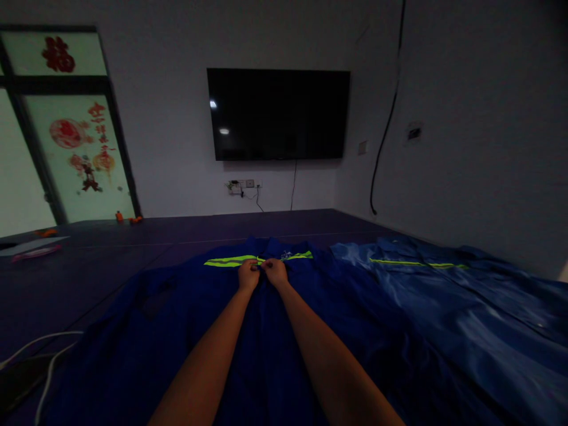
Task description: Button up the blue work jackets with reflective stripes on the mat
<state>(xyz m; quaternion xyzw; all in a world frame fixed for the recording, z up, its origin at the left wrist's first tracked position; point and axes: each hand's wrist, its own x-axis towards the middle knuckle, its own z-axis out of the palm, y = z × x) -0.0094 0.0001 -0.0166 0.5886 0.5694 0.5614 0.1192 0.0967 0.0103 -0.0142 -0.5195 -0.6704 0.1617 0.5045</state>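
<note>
A dark blue work jacket (213, 331) with yellow-green reflective strips lies spread on the dark purple surface before me. At its front placket, level with the chest strip, my left hand (249, 274) pinches the fabric with closed fingers. Close beside it, my right hand (276, 271) grips the other side of the placket in the same way. The fingertips of both hands nearly meet, and whatever small fastening lies between them is hidden. A white logo shows on the jacket just right of my right hand.
A lighter blue garment (470, 307) with a yellow-green strip lies at the right. White cables (48, 367) curl at the lower left, near a dark flat object. Small orange items (119, 216) sit by the glass door. A television (279, 115) hangs on the wall, and a black cable (385, 136) dangles.
</note>
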